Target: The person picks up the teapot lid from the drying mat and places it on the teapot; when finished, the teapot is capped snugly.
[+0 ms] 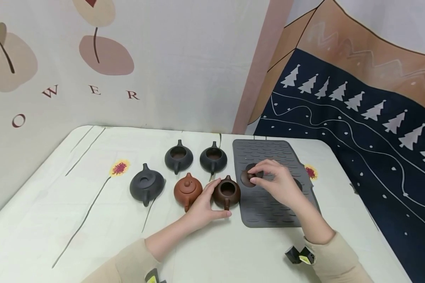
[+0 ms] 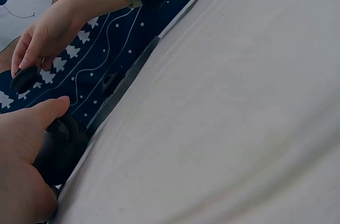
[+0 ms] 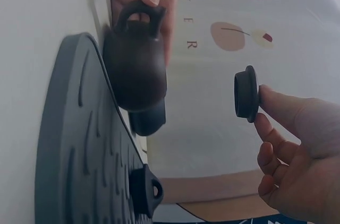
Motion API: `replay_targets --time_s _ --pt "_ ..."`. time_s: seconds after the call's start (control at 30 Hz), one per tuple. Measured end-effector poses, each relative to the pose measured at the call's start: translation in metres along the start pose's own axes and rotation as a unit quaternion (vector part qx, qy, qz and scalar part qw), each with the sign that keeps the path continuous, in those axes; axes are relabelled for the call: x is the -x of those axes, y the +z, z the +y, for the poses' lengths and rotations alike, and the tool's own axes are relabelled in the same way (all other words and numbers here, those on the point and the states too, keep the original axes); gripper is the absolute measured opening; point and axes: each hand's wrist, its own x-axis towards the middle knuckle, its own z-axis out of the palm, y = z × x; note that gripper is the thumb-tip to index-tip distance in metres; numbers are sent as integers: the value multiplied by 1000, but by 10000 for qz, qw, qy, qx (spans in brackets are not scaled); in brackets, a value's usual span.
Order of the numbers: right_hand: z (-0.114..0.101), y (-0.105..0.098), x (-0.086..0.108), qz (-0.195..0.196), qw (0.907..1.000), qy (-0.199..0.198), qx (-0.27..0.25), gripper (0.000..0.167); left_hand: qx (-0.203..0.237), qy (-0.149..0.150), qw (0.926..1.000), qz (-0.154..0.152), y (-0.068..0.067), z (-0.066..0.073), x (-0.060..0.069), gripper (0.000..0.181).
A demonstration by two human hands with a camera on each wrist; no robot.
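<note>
In the head view my left hand (image 1: 202,208) holds a dark brown teapot (image 1: 228,200), its fingers along the left side and thumb by the handle. The teapot's mouth is uncovered. Above the grey mat (image 1: 265,214), my right hand (image 1: 281,182) pinches a dark brown teapot lid (image 1: 246,179) between thumb and fingertips. In the right wrist view this lid (image 3: 246,95) hangs clear of the mat with its inner rim facing down. Another dark lid (image 3: 144,189) with a looped knob sits on the mat. In the left wrist view my left thumb (image 2: 53,110) lies above the teapot's handle.
Left of the brown teapot stands a reddish teapot (image 1: 187,192) with its lid on. Two black teapots, one farther left (image 1: 170,159) and one nearer (image 1: 213,165), stand uncovered behind. A black teapot (image 1: 146,188) with a recessed top sits at far left. Fabric walls (image 1: 184,78) border the table.
</note>
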Motion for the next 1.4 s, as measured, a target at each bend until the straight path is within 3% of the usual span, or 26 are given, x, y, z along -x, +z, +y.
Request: replay_targets --time_s 0.53,1.4 --pt "1 25 -9 -404 9985 -367 -82 17 40 6 9999 -115 -1 -1 1 96" --pt "9 52 -19 -763 9959 -396 270 17 19 74 9999 -85 -1 -1 1 95"
